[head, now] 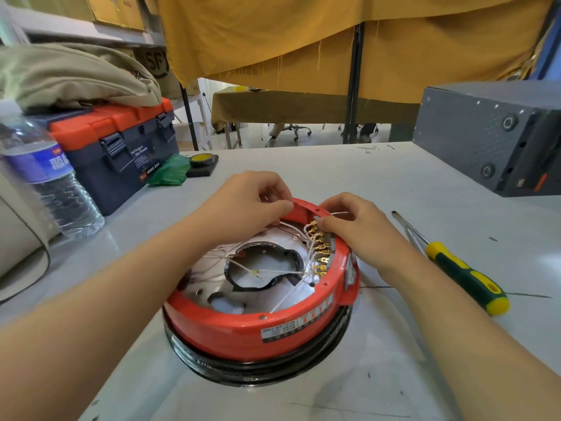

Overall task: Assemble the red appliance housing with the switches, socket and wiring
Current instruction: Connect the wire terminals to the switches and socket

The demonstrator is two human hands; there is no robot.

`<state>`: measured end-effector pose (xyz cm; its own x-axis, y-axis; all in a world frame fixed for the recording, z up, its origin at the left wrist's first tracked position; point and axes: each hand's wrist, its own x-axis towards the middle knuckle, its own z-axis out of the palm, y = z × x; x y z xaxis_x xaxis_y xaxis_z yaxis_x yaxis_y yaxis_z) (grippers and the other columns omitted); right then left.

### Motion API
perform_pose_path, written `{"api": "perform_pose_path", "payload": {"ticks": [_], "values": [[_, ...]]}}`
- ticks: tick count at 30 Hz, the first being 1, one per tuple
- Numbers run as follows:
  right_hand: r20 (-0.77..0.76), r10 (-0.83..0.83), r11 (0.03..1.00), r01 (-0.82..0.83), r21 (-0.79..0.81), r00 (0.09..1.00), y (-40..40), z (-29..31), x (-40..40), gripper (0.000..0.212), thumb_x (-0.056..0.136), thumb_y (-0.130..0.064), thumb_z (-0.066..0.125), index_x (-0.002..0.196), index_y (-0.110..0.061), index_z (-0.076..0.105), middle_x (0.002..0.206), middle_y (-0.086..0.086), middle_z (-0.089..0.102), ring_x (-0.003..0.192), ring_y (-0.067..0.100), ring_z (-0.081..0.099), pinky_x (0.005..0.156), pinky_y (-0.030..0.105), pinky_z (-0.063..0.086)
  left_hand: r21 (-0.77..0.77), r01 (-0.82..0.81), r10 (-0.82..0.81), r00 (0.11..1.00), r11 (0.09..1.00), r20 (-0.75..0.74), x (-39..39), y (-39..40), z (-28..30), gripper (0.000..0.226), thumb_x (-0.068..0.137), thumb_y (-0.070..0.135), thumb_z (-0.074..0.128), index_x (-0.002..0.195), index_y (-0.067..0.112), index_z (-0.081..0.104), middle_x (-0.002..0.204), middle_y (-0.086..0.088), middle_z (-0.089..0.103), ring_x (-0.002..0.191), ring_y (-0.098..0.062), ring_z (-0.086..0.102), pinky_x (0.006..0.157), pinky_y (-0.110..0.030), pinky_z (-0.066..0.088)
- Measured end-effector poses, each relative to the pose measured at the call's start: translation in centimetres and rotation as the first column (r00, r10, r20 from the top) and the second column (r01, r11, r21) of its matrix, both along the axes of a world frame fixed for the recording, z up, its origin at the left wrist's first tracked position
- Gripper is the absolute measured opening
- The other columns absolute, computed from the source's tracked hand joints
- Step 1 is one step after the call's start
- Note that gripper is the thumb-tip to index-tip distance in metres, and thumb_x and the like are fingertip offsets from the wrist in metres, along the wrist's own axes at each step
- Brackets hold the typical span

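Red appliance housing [243,332] upturned mid-table on pale grey tabletop [409,189], white wires [291,270] and brass terminals [318,253] inside. Left hand [249,205] pinching a wire at far rim; right hand [355,226] curled, fingertips pressed on terminals. Screwdriver [464,273] right; toolbox [121,150], water bottle [45,174] left; grey case [491,138] far right. Mustard curtain [334,34] behind.

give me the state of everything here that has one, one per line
housing: upside down on the table, inside exposed, wires loose
left hand: grip pinching a white wire
right hand: fingertips at the brass terminals, grip unclear
screwdriver: lying flat, untouched
toolbox: shut, latches down
bottle: upright, cap out of view
tape roll: lying flat
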<state>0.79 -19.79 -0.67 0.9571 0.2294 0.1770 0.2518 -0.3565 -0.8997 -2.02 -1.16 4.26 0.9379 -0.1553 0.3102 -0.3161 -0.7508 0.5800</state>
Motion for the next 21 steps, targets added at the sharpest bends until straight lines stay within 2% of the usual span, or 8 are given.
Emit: {"api": "perform_pose_path", "payload": {"ticks": [5,8,11,13,15,17,21], "values": [[-0.06,0.046,0.992,-0.039,0.124,0.997,-0.2,-0.2,0.0,0.023,0.089,-0.017,0.06,0.109,-0.027,0.063,0.108,-0.006,0.067,0.086,0.012,0.068,0.072,0.024,0.054,-0.027,-0.052,0.054,0.995,0.998,0.08,-1.7,3.6,0.0,0.009,0.085,0.019,0.065,0.083,0.027,0.068,0.08,0.015,0.067,0.07,0.007,0.059,0.063,-0.002,0.042],[-0.064,0.066,0.988,-0.056,0.14,0.996,-0.2,-0.1,-0.1,0.022,0.089,-0.015,0.059,0.106,-0.029,0.064,0.102,-0.012,0.069,0.073,0.006,0.069,0.058,0.013,0.052,-0.186,-0.186,0.22,0.958,0.965,0.183,-2.4,6.6,-0.5,0.014,0.085,0.012,0.064,0.081,0.025,0.068,0.08,0.014,0.067,0.07,0.006,0.058,0.065,-0.005,0.044],[-0.061,0.048,0.989,-0.039,0.141,0.997,-0.3,0.1,0.0,0.023,0.089,-0.012,0.06,0.103,-0.03,0.065,0.098,-0.013,0.071,0.073,0.009,0.07,0.06,0.017,0.055,-0.305,-0.293,0.342,0.932,0.906,0.121,-3.0,9.5,-1.6,0.021,0.085,0.008,0.064,0.078,0.028,0.067,0.084,0.011,0.069,0.077,-0.002,0.061,0.073,-0.016,0.047],[-0.064,0.027,0.989,-0.017,0.15,0.998,-0.4,0.1,0.0,0.024,0.088,-0.01,0.061,0.103,-0.027,0.067,0.095,-0.012,0.072,0.073,0.011,0.07,0.063,0.02,0.056,-0.286,-0.344,0.37,0.928,0.895,0.04,-3.1,11.0,-2.8,0.022,0.085,0.005,0.063,0.08,0.026,0.068,0.088,0.007,0.07,0.085,-0.01,0.063,0.077,-0.019,0.047],[-0.071,0.004,0.988,0.007,0.157,0.997,-0.5,0.2,0.1,0.025,0.087,-0.008,0.062,0.104,-0.024,0.069,0.094,-0.011,0.073,0.072,0.011,0.071,0.063,0.02,0.057,-0.241,-0.393,0.398,0.917,0.887,-0.026,-3.2,12.2,-4.1,0.019,0.085,0.004,0.063,0.084,0.023,0.07,0.091,0.001,0.071,0.089,-0.017,0.065,0.083,-0.028,0.05],[-0.079,-0.012,0.987,0.025,0.159,0.997,-0.8,0.3,0.2,0.026,0.086,-0.007,0.062,0.107,-0.022,0.069,0.095,-0.008,0.074,0.073,0.012,0.071,0.066,0.023,0.058,-0.188,-0.435,0.427,0.9,0.881,-0.083,-3.1,12.8,-5.3,0.018,0.084,0.004,0.064,0.085,0.02,0.071,0.09,-0.002,0.071,0.088,-0.02,0.065,0.081,-0.033,0.051],[-0.083,-0.027,0.99,0.038,0.133,0.996,-1.0,0.4,0.4,0.026,0.086,-0.008,0.062,0.107,-0.023,0.069,0.091,-0.009,0.074,0.074,0.013,0.071,0.068,0.026,0.058,-0.087,-0.488,0.482,0.872,0.869,-0.085,-2.5,12.8,-7.1,0.01,0.08,0.011,0.068,0.087,0.017,0.072,0.085,-0.002,0.072,0.079,-0.016,0.064,0.067,-0.021,0.045]]}}
